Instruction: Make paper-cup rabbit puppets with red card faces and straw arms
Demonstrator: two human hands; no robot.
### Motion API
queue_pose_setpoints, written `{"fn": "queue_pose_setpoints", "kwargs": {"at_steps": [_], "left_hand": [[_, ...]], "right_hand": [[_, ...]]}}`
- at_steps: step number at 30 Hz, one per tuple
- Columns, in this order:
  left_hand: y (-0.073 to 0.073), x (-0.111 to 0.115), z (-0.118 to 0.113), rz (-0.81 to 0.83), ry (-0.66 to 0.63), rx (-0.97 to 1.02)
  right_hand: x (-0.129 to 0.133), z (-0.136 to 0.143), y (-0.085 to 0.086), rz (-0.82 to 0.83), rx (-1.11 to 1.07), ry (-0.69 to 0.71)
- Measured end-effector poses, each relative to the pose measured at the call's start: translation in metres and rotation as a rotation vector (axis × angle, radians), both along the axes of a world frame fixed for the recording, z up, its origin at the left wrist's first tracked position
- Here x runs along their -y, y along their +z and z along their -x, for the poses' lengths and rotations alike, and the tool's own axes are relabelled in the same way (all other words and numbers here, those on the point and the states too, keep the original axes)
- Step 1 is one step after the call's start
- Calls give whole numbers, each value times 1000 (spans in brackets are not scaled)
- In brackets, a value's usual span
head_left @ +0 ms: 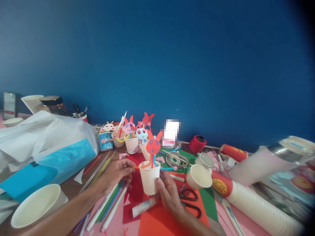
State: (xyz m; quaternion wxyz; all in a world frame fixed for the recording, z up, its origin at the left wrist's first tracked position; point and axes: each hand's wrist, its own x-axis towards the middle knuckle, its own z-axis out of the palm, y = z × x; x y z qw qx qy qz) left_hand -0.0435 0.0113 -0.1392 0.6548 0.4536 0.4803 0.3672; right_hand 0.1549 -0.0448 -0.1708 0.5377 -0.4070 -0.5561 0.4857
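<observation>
A white paper cup stands upright in front of me, and my right hand is closed around its right side. Above its rim rises a red paper face with two pointed ears, on orange and blue stems coming out of the cup. A blue arm with a small pink round end sticks out to the right. On the other side, my left hand pinches the end of a thin orange arm; the fingertips partly hide it. A glue stick lies below the cup.
Several cup puppets stand behind. Black-handled scissors and a loose paper cup are to the right, beside a long cup stack. Coloured sticks and a white bowl lie left. A blue wall rises behind.
</observation>
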Motion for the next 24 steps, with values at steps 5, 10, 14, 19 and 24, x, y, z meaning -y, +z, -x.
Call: {"fn": "queue_pose_setpoints", "kwargs": {"at_steps": [5,10,14,19,24], "left_hand": [[-2,-2,2,-47,28,-55],[0,-3,3,-67,74,-44],[4,-2,1,-64,72,-23],[1,0,1,-54,40,5],[0,-1,0,-76,43,-6]], "right_hand": [[0,0,-4,18,1,-38],[0,-1,-7,8,46,-66],[0,-3,-7,6,82,-89],[-1,-3,-7,3,102,-75],[0,-3,-8,10,115,-81]]}}
